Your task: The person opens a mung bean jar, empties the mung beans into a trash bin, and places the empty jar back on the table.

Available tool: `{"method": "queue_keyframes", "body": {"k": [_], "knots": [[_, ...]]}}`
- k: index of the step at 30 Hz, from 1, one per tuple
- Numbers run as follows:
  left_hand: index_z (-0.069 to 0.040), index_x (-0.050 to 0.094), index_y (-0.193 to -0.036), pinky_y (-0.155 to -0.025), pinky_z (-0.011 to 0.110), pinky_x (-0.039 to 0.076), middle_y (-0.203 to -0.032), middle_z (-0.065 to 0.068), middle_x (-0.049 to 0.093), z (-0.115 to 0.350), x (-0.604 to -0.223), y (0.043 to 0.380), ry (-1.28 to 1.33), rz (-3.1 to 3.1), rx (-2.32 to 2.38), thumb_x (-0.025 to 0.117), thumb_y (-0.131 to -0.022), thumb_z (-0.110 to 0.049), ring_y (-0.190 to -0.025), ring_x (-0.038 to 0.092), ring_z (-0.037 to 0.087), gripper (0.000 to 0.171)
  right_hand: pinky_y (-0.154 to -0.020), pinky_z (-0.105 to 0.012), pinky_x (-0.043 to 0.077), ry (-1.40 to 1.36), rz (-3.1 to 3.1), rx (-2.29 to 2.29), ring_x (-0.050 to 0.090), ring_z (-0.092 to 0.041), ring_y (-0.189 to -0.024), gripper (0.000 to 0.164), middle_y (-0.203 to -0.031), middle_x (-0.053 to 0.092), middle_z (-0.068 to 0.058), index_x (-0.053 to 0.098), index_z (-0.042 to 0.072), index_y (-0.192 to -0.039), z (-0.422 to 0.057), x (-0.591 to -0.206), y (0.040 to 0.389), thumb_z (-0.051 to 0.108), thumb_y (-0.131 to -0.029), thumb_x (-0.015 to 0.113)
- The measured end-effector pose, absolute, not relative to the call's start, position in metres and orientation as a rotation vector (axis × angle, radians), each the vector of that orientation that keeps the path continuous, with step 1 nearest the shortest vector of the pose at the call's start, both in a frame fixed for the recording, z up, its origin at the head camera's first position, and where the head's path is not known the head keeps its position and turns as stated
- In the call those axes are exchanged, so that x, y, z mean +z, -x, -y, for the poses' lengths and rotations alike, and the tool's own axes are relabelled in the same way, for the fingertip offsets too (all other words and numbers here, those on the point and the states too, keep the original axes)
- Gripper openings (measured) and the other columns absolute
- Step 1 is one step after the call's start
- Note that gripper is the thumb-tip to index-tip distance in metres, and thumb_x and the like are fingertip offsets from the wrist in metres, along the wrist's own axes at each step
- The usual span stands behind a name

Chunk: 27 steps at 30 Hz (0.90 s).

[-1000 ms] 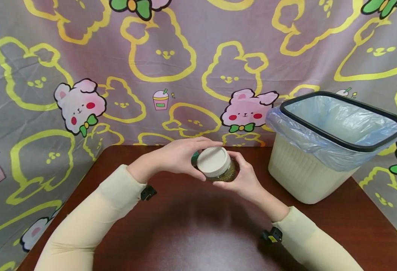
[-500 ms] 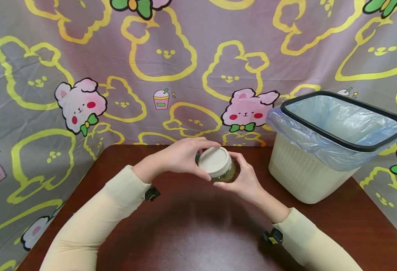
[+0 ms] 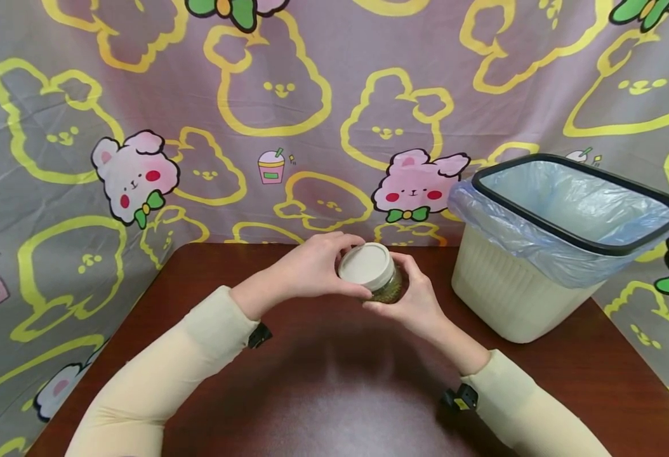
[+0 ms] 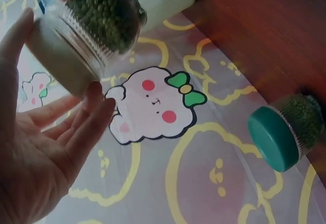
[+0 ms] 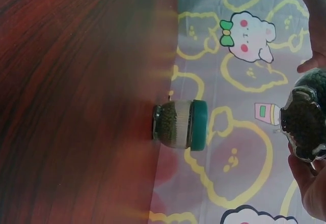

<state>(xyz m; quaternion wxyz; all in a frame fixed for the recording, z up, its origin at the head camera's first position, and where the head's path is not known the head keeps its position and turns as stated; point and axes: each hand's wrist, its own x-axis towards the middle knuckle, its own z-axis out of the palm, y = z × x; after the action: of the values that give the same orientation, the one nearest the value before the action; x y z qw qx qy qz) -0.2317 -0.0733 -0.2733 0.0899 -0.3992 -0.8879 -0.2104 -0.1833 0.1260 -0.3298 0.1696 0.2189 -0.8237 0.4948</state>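
Note:
In the head view, a clear glass jar (image 3: 388,290) of small green beans or grains is held up over the table, tilted, with a beige lid (image 3: 367,264) on it. My left hand (image 3: 314,266) grips the lid between thumb and fingers. The right hand (image 3: 411,298) holds the glass body from the other side. The left wrist view shows the left fingertips at the lid's (image 4: 58,56) rim and the grains through the glass. A similar jar with a green lid (image 4: 275,138) stands upright on the table, hidden behind the left hand in the head view.
A cream wastebasket (image 3: 517,292) with a black rim and a bluish plastic liner stands at the table's right. Behind the dark red-brown table (image 3: 334,381) hangs a cloth backdrop (image 3: 311,95) printed with cartoon bunnies.
Both hands' jar has shifted slightly right and away from me. The left hand has moved right along with it, its thumb sliding further round the lid's near side.

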Motion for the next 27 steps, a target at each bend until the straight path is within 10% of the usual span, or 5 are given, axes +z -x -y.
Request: {"method": "queue_keyframes", "body": {"k": [11, 27], "knots": [[-0.024, 0.042, -0.132, -0.079, 0.024, 0.040, -0.122, -0.017, 0.046, 0.083, -0.261, 0.238, 1.495, 2.663, -0.685, 0.073, -0.061, -0.057, -0.100, 0.042, 0.001, 0.084, -0.085, -0.041, 0.039, -0.736, 2.357, 1.427, 0.048, -0.023, -0.100, 0.077, -0.113, 0.050, -0.013, 0.040, 0.000, -0.122, -0.130, -0.326, 0.184, 0.007, -0.059, 0.084], [-0.024, 0.043, -0.131, -0.071, 0.025, 0.042, -0.112, -0.014, 0.049, 0.079, -0.263, 0.236, 1.424, 2.657, -0.626, 0.070, -0.059, -0.063, -0.092, 0.045, 0.004, 0.086, -0.080, -0.034, 0.041, -0.731, 2.332, 1.329, 0.051, -0.019, -0.096, 0.079, -0.109, 0.053, -0.011, 0.043, 0.001, -0.120, -0.125, -0.328, 0.184, 0.009, -0.054, 0.086]]}}
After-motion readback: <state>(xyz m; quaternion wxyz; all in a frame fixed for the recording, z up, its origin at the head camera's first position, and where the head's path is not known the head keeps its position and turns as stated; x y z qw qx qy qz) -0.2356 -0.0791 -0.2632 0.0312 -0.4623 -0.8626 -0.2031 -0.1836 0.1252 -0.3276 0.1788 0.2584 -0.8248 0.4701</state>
